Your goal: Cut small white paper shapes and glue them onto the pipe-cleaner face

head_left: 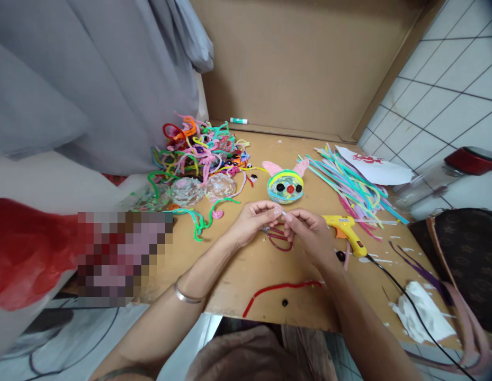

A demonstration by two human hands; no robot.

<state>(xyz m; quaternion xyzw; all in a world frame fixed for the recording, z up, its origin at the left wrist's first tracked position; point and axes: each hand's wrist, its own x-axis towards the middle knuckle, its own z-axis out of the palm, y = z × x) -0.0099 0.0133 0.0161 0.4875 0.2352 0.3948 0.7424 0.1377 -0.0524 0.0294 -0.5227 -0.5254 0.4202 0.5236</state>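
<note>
Both hands meet over the middle of the table, fingertips pinched close together. My left hand (258, 218) and my right hand (306, 227) hold a small whitish piece (283, 212) between them; what it is, I cannot make out. Just beyond them stands a round face (285, 189) with pink ears, black eyes and a red nose. Partly hidden below my fingers lie red-handled scissors (279, 241). A yellow glue gun (349, 233) rests right beside my right hand. Nearer the front edge is a red pipe cleaner (277, 288).
Tangled pipe cleaners (202, 153) and round coiled discs (220, 186) cover the back left. Straight pipe cleaners (349, 182), a bottle (440, 177), a brown bag (462, 259) and crumpled tissue (424, 312) are on the right. The black cord (404, 296) runs off the front right.
</note>
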